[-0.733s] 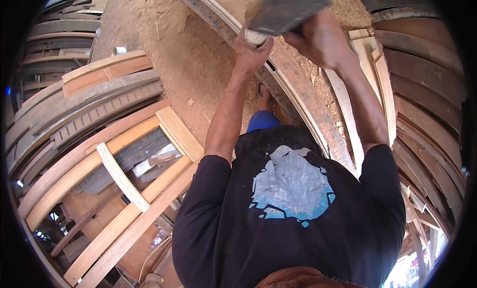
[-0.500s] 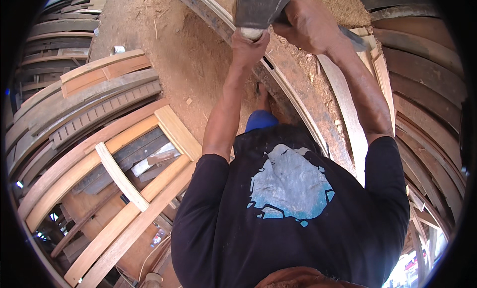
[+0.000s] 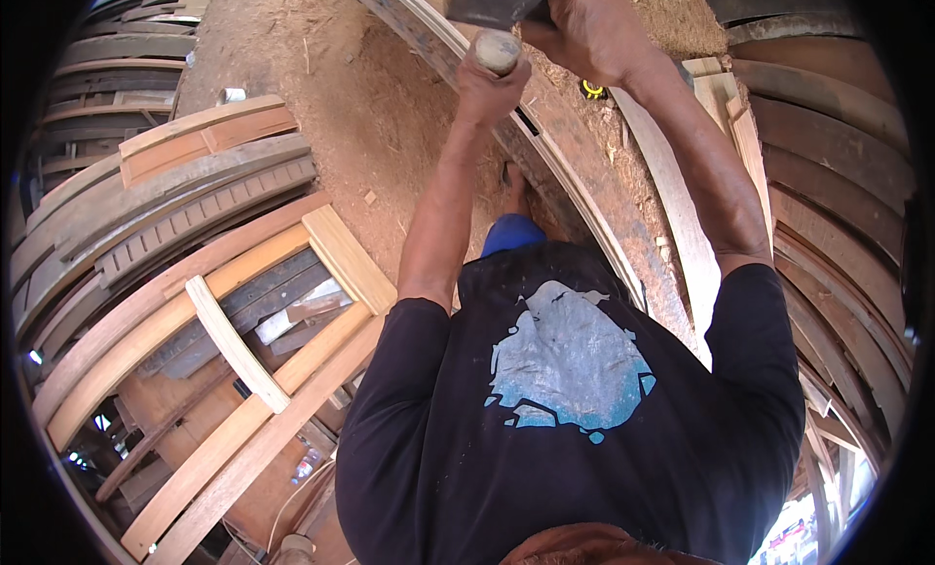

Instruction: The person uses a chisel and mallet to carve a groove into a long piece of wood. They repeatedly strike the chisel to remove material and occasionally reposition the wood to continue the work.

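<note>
My left hand is wrapped round the pale, round-ended handle of a chisel; its blade is hidden beneath the hand. Just beyond, my right hand grips a dark, blocky mallet, whose head is partly cut off by the upper edge. A small gap separates the mallet head from the chisel's butt. Under my left hand runs a long, narrow wooden piece with a dark slot in its face, lying along a worn bench.
A yellow-and-black tape measure lies on the bench by my right forearm. At left stands a pale wooden frame with a loose batten across it. Stacked boards line the right; more timber fills the far left.
The mallet has lifted away from the chisel's butt, toward the upper edge, with my right hand. The handle's round end now shows fully, and the tape measure has come into view.
</note>
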A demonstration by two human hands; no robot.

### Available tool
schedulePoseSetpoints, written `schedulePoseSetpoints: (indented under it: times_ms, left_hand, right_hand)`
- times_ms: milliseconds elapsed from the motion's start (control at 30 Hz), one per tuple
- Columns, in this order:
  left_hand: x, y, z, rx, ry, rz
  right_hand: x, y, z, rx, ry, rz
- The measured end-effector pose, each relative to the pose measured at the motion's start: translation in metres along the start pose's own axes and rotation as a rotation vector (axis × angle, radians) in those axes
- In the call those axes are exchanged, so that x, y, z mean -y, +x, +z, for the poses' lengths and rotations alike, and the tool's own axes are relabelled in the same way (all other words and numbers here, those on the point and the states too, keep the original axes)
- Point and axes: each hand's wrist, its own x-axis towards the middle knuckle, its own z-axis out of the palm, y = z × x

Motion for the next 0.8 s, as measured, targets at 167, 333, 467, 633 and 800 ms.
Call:
schedulePoseSetpoints:
  times_ms: [167,333,467,633,800]
  left_hand:
    - [0.0,-0.011,0.004,0.083,0.173,0.077]
    - [0.014,-0.01,0.005,0.013,0.049,-0.016]
    - [0.018,-0.011,0.005,0.072,0.147,0.017]
    - [0.026,-0.009,0.003,0.013,0.063,0.018]
    - [0.012,-0.003,0.003,0.068,0.123,-0.029]
  right_hand:
    - [-0.031,-0.014,0.035,-0.053,-0.213,-0.038]
    - [-0.024,-0.014,0.02,-0.077,0.059,0.008]
    - [-0.026,-0.02,0.036,0.093,-0.238,0.065]
    - [-0.015,-0.019,0.016,0.076,-0.149,0.109]
    - [-0.033,-0.015,0.043,0.019,-0.263,0.112]
